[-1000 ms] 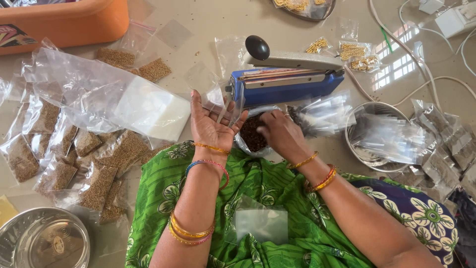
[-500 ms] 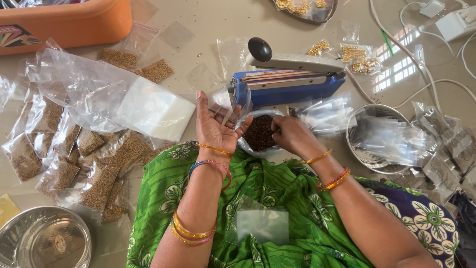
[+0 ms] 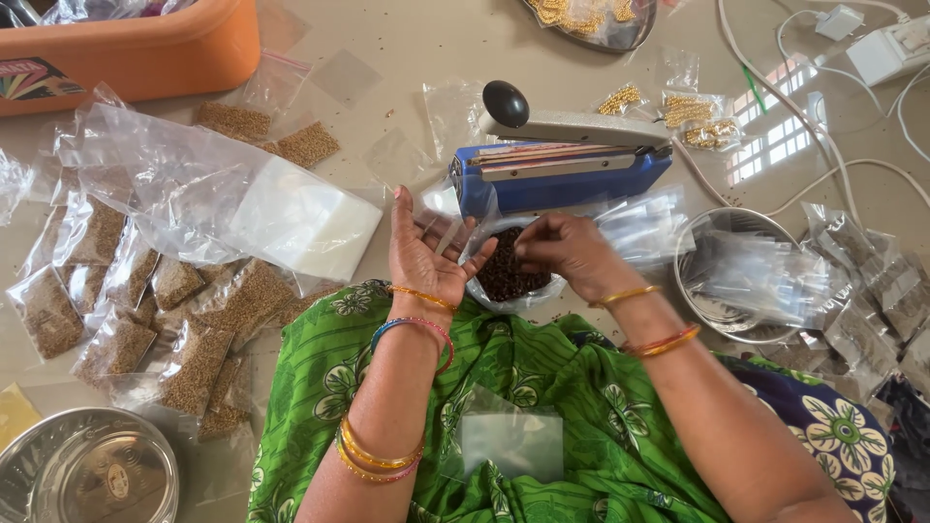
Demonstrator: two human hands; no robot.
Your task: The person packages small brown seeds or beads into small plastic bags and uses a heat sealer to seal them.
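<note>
Head view. A pale beige tabletop (image 3: 407, 48) carries the work, with white cables and a white plug block (image 3: 896, 48) at the far right corner. An orange plastic tub (image 3: 126, 53) stands at the far left. Below it lies a large clear plastic bag holding a white stack of small sachets (image 3: 305, 228), and beside that a spread of small clear packets filled with light brown seeds (image 3: 126, 310). A round steel bowl (image 3: 87, 475) sits at the near left edge. A blue heat sealer with a grey arm and black knob (image 3: 562, 165) stands at centre; just behind it to the right lie small clear packets of golden beads (image 3: 693, 111). A steel bowl holding empty clear sachets (image 3: 746, 266) stands at the right.

The person sits with a green flower-printed cloth (image 3: 542, 387) over the lap; one empty clear sachet (image 3: 511, 444) rests on it.

The left hand (image 3: 426, 252) is spread, palm up, fingers loosely curled, holding a small clear sachet (image 3: 448, 230) against the fingertips. The right hand (image 3: 572, 254) has its fingers pinched together over a clear bag of dark brown seeds (image 3: 504, 276), which sits just in front of the sealer, between both hands. Whether the pinch holds seeds cannot be told.
</note>
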